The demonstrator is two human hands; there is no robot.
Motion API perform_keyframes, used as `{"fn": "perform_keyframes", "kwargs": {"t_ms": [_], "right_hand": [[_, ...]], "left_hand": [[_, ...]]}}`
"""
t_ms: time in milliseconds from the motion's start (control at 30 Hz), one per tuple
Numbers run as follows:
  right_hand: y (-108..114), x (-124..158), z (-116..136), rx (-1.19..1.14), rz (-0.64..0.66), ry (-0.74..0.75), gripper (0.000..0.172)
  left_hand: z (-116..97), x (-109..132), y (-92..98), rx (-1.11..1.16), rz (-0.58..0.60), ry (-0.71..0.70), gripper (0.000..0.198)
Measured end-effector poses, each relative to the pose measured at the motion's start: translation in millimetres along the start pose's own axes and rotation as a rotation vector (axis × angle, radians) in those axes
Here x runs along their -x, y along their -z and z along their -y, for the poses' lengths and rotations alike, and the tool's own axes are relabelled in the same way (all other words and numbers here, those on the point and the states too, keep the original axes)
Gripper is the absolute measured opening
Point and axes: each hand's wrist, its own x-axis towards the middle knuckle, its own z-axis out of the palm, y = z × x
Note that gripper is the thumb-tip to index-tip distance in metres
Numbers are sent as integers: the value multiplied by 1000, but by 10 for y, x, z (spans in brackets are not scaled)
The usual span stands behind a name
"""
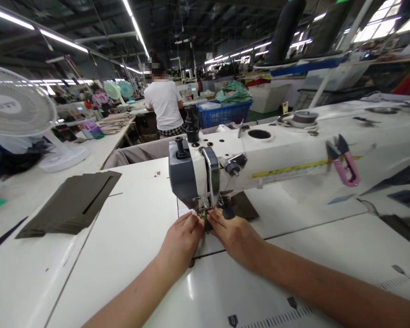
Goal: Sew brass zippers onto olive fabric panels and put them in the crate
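At the needle of a white sewing machine [273, 159], both my hands work close together on a dark olive fabric piece [244, 207]. My left hand [184, 234] is closed, its thumb and fingers pinched at the left of the presser foot, with a small white bit at the fingertips. On the right of the foot, my right hand [234, 234] presses its bent fingers onto the fabric. Part of the fabric shows behind the right hand, under the machine arm; the edge between my fingertips is mostly hidden. A stack of olive fabric pieces [71, 205] lies to the left.
Pink thread snips [346, 166] hang on the machine arm above a yellow tape measure [290, 167]. A white fan [20, 100] stands at the left. Beyond the machine are a blue crate [222, 114] and a person in a white shirt [166, 105].
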Motion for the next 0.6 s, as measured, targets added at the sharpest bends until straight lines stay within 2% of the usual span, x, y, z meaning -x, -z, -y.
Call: {"fn": "perform_keyframes", "kwargs": {"t_ms": [267, 600], "right_hand": [[-1, -19, -16, -36, 57, -46, 20], [-20, -38, -60, -77, 92, -90, 17]], "left_hand": [[2, 52, -27, 132, 1, 97, 19], [-8, 6, -38, 78, 42, 137, 20]]}}
